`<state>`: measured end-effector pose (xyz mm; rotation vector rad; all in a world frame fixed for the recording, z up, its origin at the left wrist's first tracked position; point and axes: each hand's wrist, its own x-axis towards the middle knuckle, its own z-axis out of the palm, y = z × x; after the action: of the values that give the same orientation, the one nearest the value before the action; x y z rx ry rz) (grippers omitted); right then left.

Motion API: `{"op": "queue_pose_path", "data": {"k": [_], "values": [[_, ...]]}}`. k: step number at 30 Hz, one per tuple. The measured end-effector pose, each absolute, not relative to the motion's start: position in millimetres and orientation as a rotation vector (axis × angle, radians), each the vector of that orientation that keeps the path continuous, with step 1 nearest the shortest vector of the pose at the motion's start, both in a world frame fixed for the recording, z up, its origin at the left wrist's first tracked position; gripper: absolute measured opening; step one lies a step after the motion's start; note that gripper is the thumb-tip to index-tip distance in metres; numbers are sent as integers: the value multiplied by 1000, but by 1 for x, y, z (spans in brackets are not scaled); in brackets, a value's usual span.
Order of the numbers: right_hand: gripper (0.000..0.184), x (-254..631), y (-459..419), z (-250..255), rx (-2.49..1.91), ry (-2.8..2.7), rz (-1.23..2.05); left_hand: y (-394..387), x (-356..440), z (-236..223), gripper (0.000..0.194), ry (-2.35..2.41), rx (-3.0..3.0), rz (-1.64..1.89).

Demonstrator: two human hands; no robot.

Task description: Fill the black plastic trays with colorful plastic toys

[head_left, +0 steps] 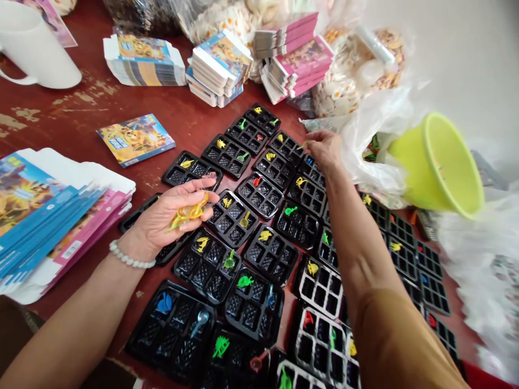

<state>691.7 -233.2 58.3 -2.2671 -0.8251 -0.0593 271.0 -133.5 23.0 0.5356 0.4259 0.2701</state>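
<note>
Well, at the far left a white mug [44, 48] stands on the worn red table [87, 127], and nearer the person lies a fanned pile of flat cartons [40, 221], blue ones and pink ones. One blue and yellow box [135, 139] lies alone beside them, with a banded stack of cartons [146, 62] farther back. Next comes the left hand [162, 216], a pale bead bracelet [132, 256] on its wrist; its fingers are curled around a bunch of yellow plastic pieces [188, 210], pressing them against the palm, above the trays.

Across the middle spread rows of black trays [270, 254], divided into small compartments; many hold a little green, yellow, red or blue toy. Behind them sit a blue pile of boxes [221, 65] and a pink pile of boxes [302, 59]. The right hand [322, 148] reaches to the far trays, fingertips bent down at a yellow sliver [300, 146] by a tray; whether they pinch it, I cannot tell. Farther right, a lime bucket [438, 165] leans among clear plastic bags [377, 140].
</note>
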Motion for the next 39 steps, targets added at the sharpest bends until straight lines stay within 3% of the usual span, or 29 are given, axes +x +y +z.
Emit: {"op": "queue_pose_path", "data": {"k": [5, 9, 10, 15, 20, 25, 30, 34, 39], "values": [[17, 701, -226, 57, -2339, -760, -91, -136, 273, 21, 12, 453, 581, 295], [7, 652, -228, 64, -2142, -980, -52, -138, 275, 21, 10, 436, 595, 285], [6, 628, -230, 66, -2034, -1087, 38, -138, 276, 21, 13, 430, 602, 280], [46, 491, -235, 66, -1625, -1397, 783, -140, 278, 19, 15, 440, 652, 254], [40, 451, -227, 48, -1442, -1456, 1079, -138, 278, 19, 13, 452, 593, 213], [16, 459, -239, 52, -1583, -1573, 699, -140, 278, 18, 13, 465, 589, 198], [26, 505, -264, 60, -1745, -1407, 416, -140, 277, 23, 21, 506, 563, 185], [17, 588, -286, 52, -2110, -1263, -68, -136, 274, 26, 29, 500, 479, 211], [20, 624, -292, 36, -2363, -1367, -231, -138, 274, 23, 44, 442, 475, 201]]}}
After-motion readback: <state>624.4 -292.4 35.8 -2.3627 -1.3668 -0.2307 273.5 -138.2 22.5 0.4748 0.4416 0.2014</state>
